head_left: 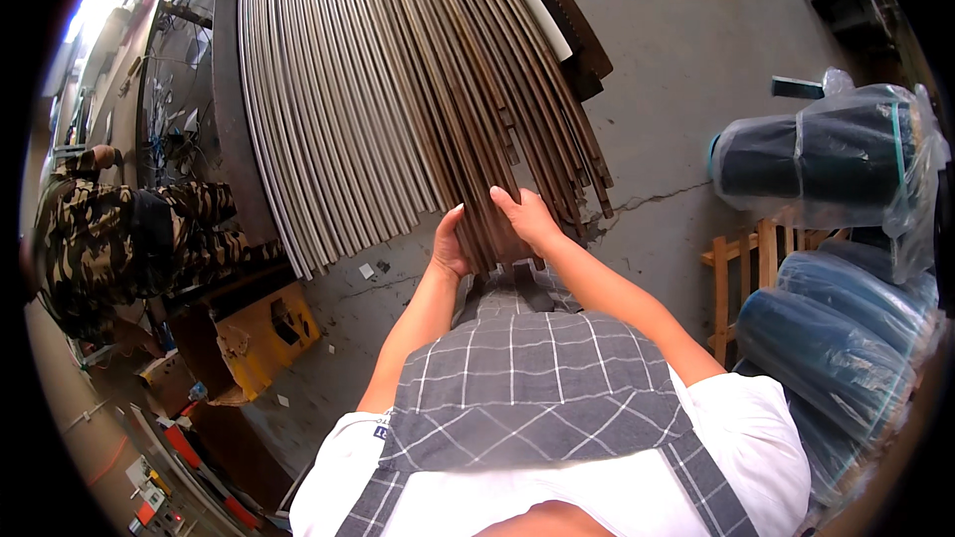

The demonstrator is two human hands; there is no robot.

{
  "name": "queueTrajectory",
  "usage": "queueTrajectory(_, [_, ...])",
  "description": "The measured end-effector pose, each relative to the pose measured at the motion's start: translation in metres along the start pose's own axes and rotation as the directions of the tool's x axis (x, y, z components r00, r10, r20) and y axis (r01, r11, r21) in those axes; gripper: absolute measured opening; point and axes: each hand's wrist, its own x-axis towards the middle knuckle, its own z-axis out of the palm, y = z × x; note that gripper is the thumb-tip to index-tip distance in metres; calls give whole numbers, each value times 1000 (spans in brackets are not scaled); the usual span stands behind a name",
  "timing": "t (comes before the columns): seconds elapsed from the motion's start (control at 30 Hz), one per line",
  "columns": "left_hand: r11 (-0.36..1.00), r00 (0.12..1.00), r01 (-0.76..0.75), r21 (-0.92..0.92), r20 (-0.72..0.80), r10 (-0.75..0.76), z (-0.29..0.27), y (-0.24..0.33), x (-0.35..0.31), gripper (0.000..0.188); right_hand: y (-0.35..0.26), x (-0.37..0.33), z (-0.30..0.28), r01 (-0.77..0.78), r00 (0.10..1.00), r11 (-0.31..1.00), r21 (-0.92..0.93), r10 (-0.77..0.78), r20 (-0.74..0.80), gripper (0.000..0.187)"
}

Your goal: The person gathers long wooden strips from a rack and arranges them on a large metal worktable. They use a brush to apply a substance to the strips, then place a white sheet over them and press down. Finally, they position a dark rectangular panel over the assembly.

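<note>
Before me lies a wide layer of long thin metal rods, bright silver rods (328,109) on the left and brown, rusty-looking rods (482,229) toward the right. Their near ends are uneven. My left hand (451,247) cups the left side of a bunch of the brown rods close to those ends, thumb up. On the other side of the same bunch, my right hand (527,218) holds on with its thumb over the top. Most of the fingers of both hands are hidden under or behind the rods.
A person in camouflage clothing (109,249) is at the left, near a torn yellow box (269,338). Plastic-wrapped dark rolls (816,154) and blue-wrapped rolls (826,358) lie at the right beside a wooden pallet (723,283). A dark toothed metal bar (577,50) edges the rods' right side.
</note>
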Motion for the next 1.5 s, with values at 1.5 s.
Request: queueTrajectory(1.5, [987, 996, -36, 159, 89, 22, 75, 4, 32, 77, 36, -206, -129, -585, 763, 697, 415, 299, 572, 57])
